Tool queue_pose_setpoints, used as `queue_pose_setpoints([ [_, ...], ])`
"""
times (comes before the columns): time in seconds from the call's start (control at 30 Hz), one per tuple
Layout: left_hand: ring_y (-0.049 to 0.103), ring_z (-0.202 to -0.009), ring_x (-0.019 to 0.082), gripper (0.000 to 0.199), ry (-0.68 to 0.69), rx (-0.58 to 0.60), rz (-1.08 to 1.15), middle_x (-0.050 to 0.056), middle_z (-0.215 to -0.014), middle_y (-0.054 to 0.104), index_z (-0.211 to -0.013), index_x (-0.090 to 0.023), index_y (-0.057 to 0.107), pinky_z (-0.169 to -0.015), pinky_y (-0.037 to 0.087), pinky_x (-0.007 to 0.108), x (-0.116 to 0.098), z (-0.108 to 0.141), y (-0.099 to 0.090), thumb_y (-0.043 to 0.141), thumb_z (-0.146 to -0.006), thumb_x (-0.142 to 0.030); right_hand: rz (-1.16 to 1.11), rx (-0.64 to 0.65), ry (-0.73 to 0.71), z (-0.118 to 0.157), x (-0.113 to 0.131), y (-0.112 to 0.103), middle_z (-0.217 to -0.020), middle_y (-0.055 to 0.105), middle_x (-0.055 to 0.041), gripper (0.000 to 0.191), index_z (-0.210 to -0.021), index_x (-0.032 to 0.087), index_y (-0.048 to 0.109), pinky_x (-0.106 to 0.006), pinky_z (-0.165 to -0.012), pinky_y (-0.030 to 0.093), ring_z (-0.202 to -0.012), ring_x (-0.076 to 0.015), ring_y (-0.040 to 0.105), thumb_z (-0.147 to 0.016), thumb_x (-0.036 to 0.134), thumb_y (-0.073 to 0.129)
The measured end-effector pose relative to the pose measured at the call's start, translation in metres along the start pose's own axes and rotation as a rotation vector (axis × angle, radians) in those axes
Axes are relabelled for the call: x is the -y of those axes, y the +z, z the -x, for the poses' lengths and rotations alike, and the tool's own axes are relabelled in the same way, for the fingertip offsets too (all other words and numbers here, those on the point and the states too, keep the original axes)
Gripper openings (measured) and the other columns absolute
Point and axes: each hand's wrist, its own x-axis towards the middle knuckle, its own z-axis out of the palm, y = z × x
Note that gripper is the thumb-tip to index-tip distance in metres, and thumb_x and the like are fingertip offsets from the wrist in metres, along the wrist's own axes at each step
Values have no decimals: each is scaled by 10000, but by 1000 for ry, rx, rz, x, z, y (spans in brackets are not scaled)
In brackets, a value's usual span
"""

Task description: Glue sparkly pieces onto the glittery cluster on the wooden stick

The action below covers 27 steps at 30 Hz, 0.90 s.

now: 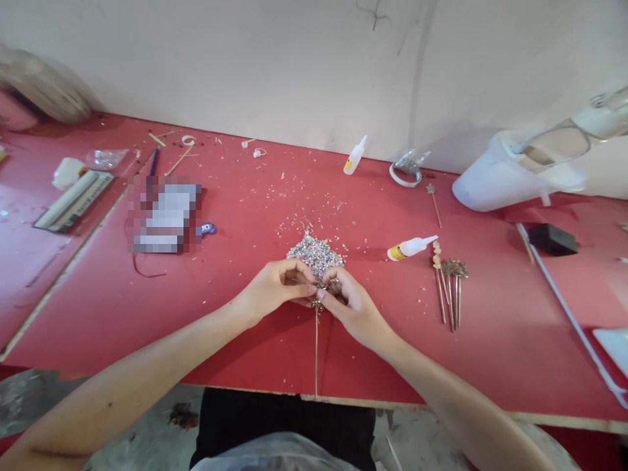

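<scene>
A thin gold-coloured hair stick [316, 347] points down toward the table's front edge, its ornate head up between my fingers. My left hand [289, 282] pinches that head from the left, thumb and forefinger together. From the right, my right hand [347, 297] has its fingertips closed on the same head, partly covering it. Just beyond my fingers lies a heap of small, glittering multicoloured chips [314, 252], with loose bits scattered around it. What exactly sits between the fingertips is too small to make out.
To the right lie a glue bottle [409, 248] and several finished-looking hair sticks [454, 271]. Another glue bottle [355, 156] stands near the wall beside a tape ring [406, 173]. A white jug [510, 170] is at back right. Leftward are a blurred-out flat object [169, 216] and a long box [73, 201].
</scene>
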Motion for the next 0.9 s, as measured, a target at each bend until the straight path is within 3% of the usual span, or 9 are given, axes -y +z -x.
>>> queue_pose_setpoints([
  [0.53, 669, -704, 132, 160, 72, -23, -110, -1, -757, 656, -838, -134, 590, -749, 582, 317, -3, 1, 0, 710, -742, -178, 3, -36, -23, 0, 0, 1, -610, 356, 78, 134, -855, 230, 400, -233, -515, 281, -532, -95, 340, -890, 310, 501],
  [0.9, 657, -728, 135, 143, 154, -60, -306, 8, -778, 650, -882, -147, 588, -738, 555, 289, -2, 3, 0, 666, -765, -174, -29, -53, -3, 0, -2, 5, -617, 382, 77, 146, -844, 228, 414, -242, -510, 265, -533, -93, 352, -900, 326, 506],
])
